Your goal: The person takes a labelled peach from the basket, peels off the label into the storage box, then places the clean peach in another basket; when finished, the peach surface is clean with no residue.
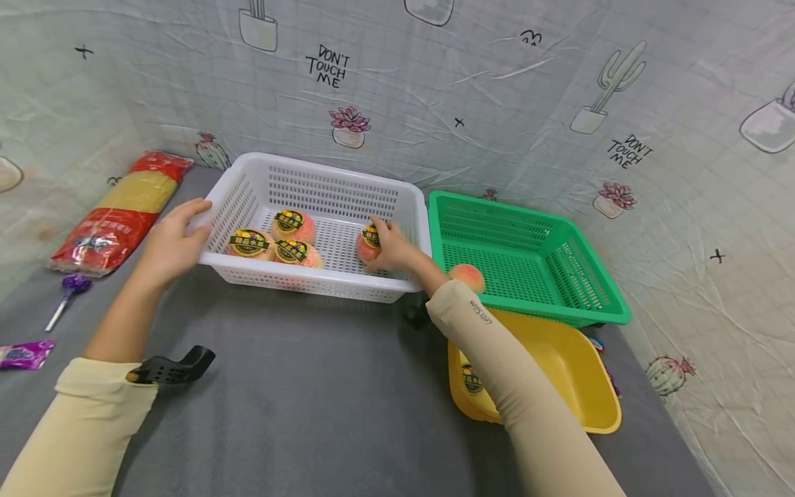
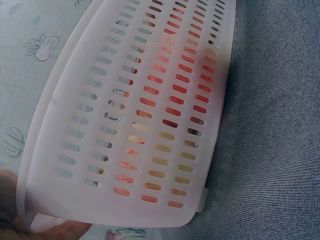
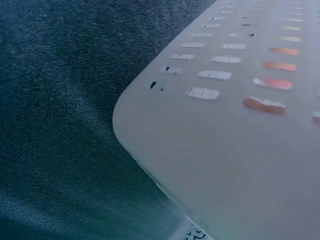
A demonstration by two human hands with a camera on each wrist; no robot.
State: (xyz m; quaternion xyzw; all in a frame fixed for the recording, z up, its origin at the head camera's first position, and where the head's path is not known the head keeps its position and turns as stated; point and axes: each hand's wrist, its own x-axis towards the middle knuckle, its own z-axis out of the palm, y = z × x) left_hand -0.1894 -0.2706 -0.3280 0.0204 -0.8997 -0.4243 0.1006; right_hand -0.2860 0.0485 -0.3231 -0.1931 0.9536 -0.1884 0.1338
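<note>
A white slotted basket (image 1: 310, 279) holds several peaches with black-and-gold labels. Three of them, including the rear peach (image 1: 304, 226), sit together toward its left side. My left hand (image 1: 170, 241) grips the basket's left end, fingers and thumb at the rim; in the left wrist view part of that hand (image 2: 7, 200) shows by the basket corner (image 2: 45, 200). Inside the basket's right side, my right hand (image 1: 394, 250) holds another labelled peach (image 1: 368, 252), partly hidden by the fingers. In the right wrist view only the basket wall (image 3: 210, 145) and grey cloth show, no hand.
Right of the white basket stands a green basket (image 1: 596, 276), with a peach (image 1: 467, 276) at its front left. A yellow basin (image 1: 602, 414) with a labelled yellow item (image 1: 473, 379) sits in front. Left lie a red-and-yellow packet (image 1: 124, 210), a lollipop (image 1: 68, 293) and a purple wrapper (image 1: 26, 355).
</note>
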